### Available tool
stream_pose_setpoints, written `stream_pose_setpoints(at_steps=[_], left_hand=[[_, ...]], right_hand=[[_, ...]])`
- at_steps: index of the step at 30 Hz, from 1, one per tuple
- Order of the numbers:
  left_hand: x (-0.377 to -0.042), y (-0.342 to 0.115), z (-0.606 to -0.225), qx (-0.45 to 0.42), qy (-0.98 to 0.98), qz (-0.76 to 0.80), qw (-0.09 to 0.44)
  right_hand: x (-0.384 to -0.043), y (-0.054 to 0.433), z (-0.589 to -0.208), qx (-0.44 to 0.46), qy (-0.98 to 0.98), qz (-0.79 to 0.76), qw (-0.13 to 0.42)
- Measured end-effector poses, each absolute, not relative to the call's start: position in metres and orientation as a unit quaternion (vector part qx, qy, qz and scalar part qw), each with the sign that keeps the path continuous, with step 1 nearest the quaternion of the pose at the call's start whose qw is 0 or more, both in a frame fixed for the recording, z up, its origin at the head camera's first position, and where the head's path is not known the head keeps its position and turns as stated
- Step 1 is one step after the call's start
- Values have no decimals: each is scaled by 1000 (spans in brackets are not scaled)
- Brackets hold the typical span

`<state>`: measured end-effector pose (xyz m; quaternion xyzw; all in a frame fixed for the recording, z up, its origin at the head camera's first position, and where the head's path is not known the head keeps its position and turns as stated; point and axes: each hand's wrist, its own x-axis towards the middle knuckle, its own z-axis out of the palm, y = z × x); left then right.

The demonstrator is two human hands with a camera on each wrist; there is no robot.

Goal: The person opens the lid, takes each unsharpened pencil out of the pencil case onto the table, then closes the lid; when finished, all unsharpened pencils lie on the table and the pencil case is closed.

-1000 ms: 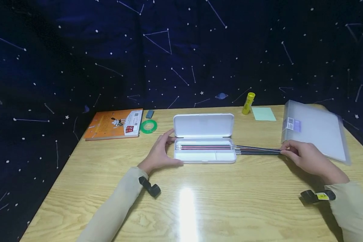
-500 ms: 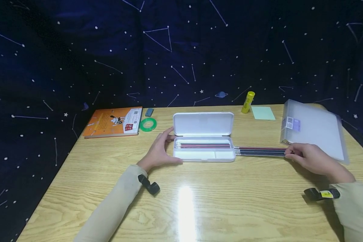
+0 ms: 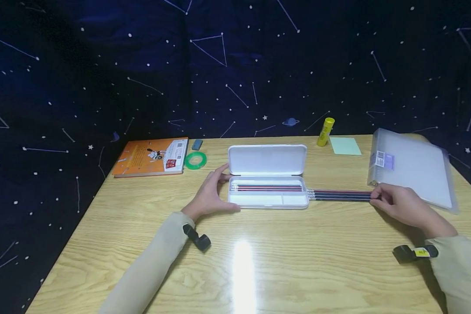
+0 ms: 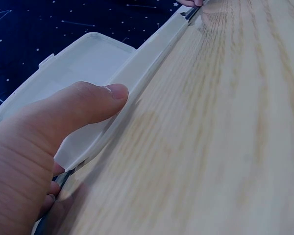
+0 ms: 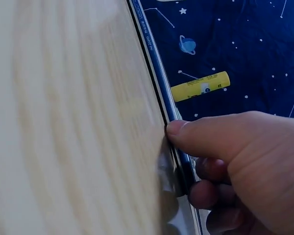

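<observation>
A white pencil case (image 3: 267,203) lies with its lid (image 3: 267,160) raised on the table, several pencils (image 3: 267,189) in its back compartment. The front compartments show white bottoms. My left hand (image 3: 209,194) grips the case's left end; in the left wrist view the thumb (image 4: 95,103) presses its front wall and the other fingers are partly hidden behind it. Right of the case, my right hand (image 3: 396,206) pinches a bundle of dark blue and red pencils (image 3: 339,195) by the far end. Their eraser ends are at the case's right wall. Thumb and curled fingers hold pencils (image 5: 157,68) in the right wrist view.
An orange book (image 3: 151,158), a green tape roll (image 3: 195,160) and a blue eraser (image 3: 197,145) lie back left. Back right are a yellow glue stick (image 3: 325,132), pale green sticky notes (image 3: 345,146) and a translucent folder (image 3: 416,168) close behind my right hand.
The pencils in my right hand, crossed and uneven a second ago, now lie side by side. That hand has shifted slightly right. My left hand stays on the case.
</observation>
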<state>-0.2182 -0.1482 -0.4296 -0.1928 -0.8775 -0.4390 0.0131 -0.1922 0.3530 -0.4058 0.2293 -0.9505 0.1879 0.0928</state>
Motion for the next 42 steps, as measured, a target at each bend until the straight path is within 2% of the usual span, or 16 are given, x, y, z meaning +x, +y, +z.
stream_pose_setpoints(at_steps=[15,29,36,42], left_hand=[[-217,-149,-432,-187,-878,-440,17],[-219,-151,-430,-191,-879,-436,20],[-219,-152,-429,-193,-882,-430,14],[-220,-151,-429,-195,-880,-433,18]], right_hand=[[-199,331,-404,246,-936,222,119],[-229,254,-385,265,-934,238,45],[-243,213,-385,280,-926,250,-34],[-249,191,-388,268,-934,224,-72]])
